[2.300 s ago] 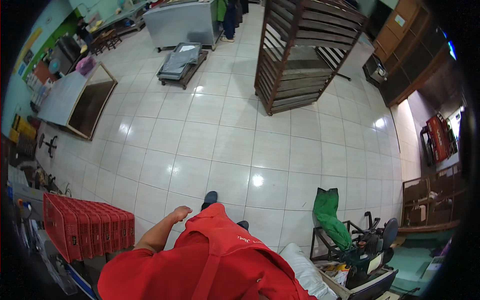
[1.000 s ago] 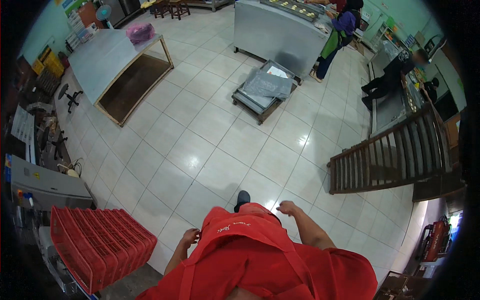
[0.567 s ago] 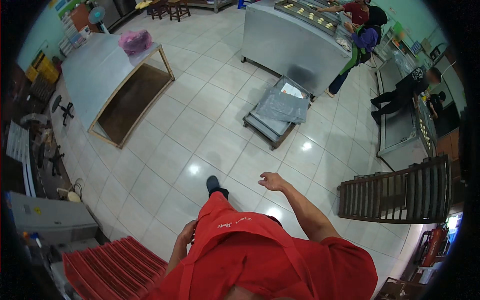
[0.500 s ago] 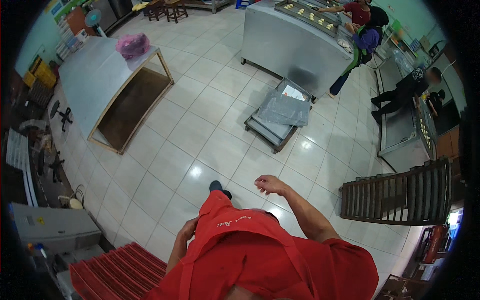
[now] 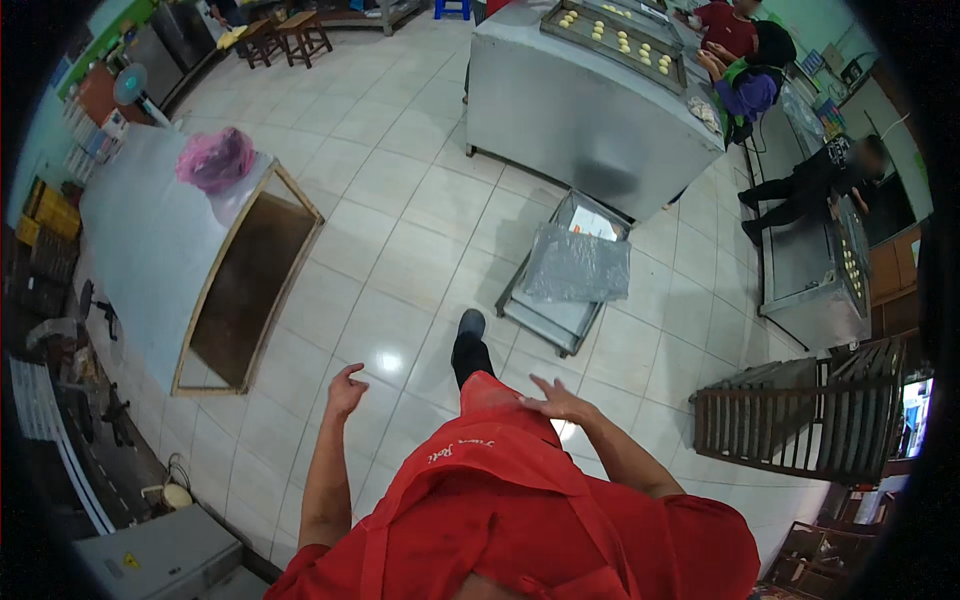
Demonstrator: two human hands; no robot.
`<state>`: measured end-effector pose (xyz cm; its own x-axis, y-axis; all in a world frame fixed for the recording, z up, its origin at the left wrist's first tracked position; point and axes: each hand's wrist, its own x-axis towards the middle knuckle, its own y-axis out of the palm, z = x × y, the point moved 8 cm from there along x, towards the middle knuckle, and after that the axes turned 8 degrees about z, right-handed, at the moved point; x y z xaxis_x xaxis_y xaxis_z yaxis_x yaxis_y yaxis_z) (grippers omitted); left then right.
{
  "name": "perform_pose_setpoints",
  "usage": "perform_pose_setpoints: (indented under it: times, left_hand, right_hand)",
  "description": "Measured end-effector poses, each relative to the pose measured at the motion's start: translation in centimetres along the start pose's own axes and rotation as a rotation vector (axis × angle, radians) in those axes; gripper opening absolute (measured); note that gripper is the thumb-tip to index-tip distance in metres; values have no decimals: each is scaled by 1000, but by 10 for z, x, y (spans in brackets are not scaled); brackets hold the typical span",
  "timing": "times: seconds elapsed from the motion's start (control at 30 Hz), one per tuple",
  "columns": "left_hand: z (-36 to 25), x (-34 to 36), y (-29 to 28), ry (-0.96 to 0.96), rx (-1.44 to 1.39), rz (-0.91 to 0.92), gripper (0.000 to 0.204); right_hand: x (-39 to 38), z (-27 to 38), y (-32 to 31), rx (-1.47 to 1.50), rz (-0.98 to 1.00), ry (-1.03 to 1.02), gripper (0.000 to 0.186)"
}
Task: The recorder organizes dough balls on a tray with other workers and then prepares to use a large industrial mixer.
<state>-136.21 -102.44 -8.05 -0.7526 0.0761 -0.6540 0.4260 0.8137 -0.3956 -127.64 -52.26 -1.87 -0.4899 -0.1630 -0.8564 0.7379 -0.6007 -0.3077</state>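
My left hand [image 5: 346, 390] hangs over the tiled floor, free of any object, its fingers loosely bent and apart. Close to the red apron [image 5: 490, 445] on my body is my right hand [image 5: 560, 402], also bare, with its fingers spread; whether it touches the cloth I cannot tell. One dark shoe [image 5: 471, 324] is stretched ahead of me. Just beyond it stands a low wheeled trolley [image 5: 545, 318] bearing flat metal trays and a grey plastic sheet [image 5: 577, 264].
A metal-topped table [image 5: 140, 240] with a pink plastic bag [image 5: 216, 160] is at left. Ahead, a steel counter [image 5: 570, 120] carries a tray of dough pieces [image 5: 622, 45]; co-workers stand around it and farther right. A slatted rack [image 5: 800, 415] is at right.
I have stepped forward, and the trolley and counter appear nearer. My left hand has swung forward from beside the apron. My right hand has drawn back toward the apron, its fingers spreading.
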Motion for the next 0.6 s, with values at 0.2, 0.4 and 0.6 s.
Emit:
perform_pose_setpoints:
  times: [0.2,0.4,0.6]
  left_hand:
    - [-122,91,47,-170,-147,328,95]
    - [-214,170,29,97,-97,377,78]
    - [-260,278,-51,-208,-314,487,68]
  right_hand:
    - [78,73,-82,538,376,-216,81]
    - [139,128,-215,-356,199,-254,47]
    - [197,187,-360,-390,-60,-343,55]
